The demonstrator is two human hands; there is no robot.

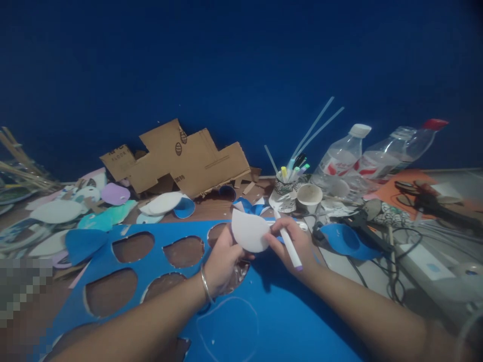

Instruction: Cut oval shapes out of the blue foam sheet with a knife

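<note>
My left hand (222,256), a silver bangle on its wrist, grips a white petal-shaped cutout (249,231) by its left and lower edge. Between the fingers of my right hand (296,246) is a white marker (291,249) with a purple end, slanting down to the right. Those fingertips also touch the cutout's right edge. Both hands are above a blue sheet (302,322) with several petal-shaped holes cut through it. A pale petal outline (228,329) is drawn on the sheet below my left hand.
Cut cardboard (188,161) leans on the blue wall. Loose petal cutouts (56,211) pile up at the left. A pen holder (285,186) with markers, plastic bottles (341,151), a glue gun (362,229) and black cables (394,271) crowd the right.
</note>
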